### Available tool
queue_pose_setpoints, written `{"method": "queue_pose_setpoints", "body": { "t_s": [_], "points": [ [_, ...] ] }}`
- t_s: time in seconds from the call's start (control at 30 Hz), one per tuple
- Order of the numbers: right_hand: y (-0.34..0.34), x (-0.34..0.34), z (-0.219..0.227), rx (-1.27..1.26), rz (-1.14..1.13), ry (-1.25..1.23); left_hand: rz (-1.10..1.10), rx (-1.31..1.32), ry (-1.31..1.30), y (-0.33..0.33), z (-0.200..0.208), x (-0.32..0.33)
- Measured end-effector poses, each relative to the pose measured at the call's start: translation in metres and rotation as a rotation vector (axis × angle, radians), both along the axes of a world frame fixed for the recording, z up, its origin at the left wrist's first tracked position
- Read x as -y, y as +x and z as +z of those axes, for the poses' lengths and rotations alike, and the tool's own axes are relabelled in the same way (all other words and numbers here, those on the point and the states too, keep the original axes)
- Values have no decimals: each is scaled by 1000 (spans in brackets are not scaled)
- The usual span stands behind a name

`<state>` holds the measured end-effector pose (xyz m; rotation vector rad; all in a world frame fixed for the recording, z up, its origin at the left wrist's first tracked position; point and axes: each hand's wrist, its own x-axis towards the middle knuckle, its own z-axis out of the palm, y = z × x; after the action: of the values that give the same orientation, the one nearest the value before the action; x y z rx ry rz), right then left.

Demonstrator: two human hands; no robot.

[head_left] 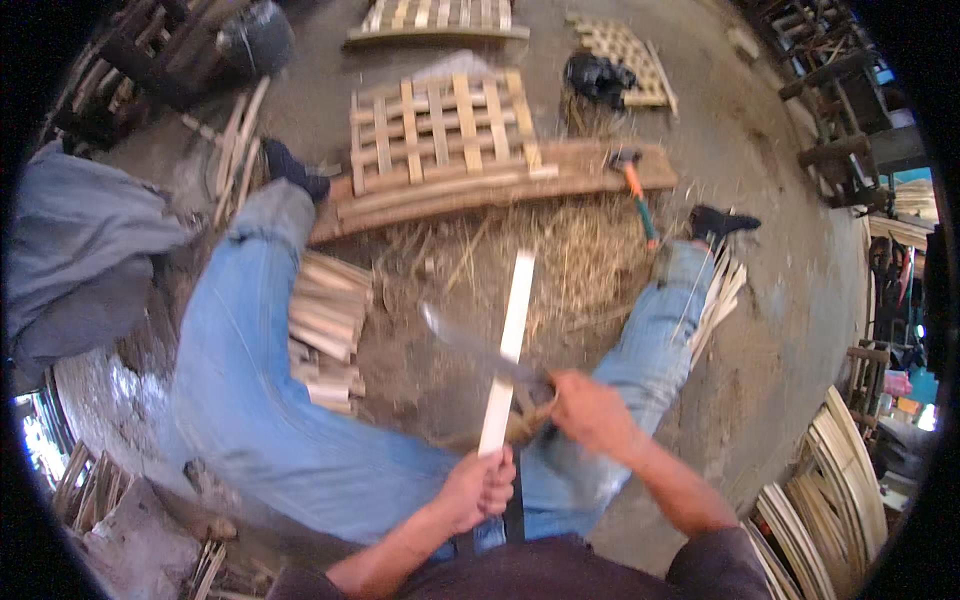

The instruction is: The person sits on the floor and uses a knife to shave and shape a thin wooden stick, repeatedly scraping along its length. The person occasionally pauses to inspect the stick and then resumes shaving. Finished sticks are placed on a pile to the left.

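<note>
My left hand grips the near end of a pale flat wooden strip that points away from me, up the middle of the view. My right hand holds the handle of a long knife; its blade crosses the strip from the right and lies blurred against it. I sit with legs spread in blue jeans, and wood shavings cover the ground between my feet.
A pile of cut wooden slats lies by my left knee. A slatted wooden panel rests on a plank, with an orange-handled hammer beside it. More slats lie by my right leg; curved strips are stacked at right.
</note>
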<state>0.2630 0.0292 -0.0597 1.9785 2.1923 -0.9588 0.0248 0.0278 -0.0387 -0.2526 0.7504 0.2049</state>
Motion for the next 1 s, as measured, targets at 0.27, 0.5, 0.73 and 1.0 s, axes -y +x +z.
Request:
{"method": "queue_pose_setpoints", "body": {
  "t_s": [0.27, 0.5, 0.73, 1.0],
  "points": [
    [-16, -14, 61, -91, 49, 28, 3, 33, 187, -17, 44, -18],
    [-1, -15, 49, 42, -22, 101, -94, -91, 291, -23, 34, 10],
    [-2, -17, 53, -5, -10, -33, -99, -135, 307, -21, 34, 16],
    [15, -49, 19, -181, -373, 128, -109, -27, 203, -25, 28, 18]
  ]
}}
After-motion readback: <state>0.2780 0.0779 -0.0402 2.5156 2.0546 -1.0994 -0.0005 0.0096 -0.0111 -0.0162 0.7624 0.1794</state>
